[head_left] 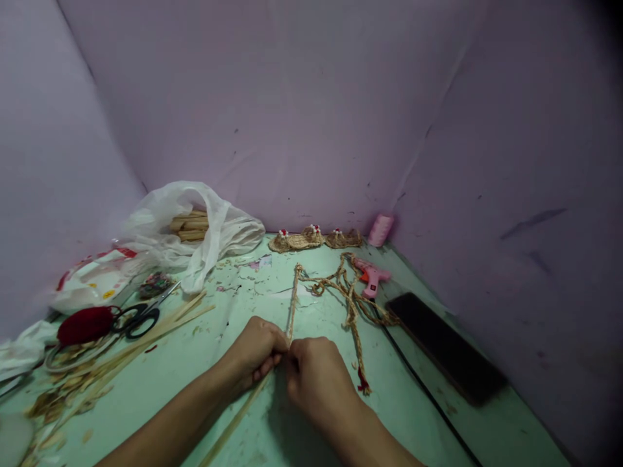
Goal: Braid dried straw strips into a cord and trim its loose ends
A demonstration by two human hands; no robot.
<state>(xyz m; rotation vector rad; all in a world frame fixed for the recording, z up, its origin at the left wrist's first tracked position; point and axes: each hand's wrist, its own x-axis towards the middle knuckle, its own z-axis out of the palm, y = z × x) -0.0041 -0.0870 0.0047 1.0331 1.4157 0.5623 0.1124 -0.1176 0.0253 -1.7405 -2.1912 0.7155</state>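
Observation:
A twisted straw cord (294, 301) stretches from a knot further up the table down to my two hands. My left hand (260, 353) is closed, its thumb and finger pinching the cord's near end. Right beside it, my right hand (318, 376) is closed in a pinch at the same spot; its fingertips are partly hidden. A flat pale straw strip (238, 416) trails from under my left hand to the bottom edge. From the knot, more finished cord (351, 305) lies in loose loops to the right, one end tied with red.
Left are scissors (139, 319), red yarn (85, 324), loose straw (160, 331) and a plastic bag (233, 227) holding straw bundles. A pink glue gun (372, 275), its black cable (418, 379) and a dark flat slab (445, 347) lie right. Woven slippers (296, 242) and a pink spool (380, 230) stand at the back wall.

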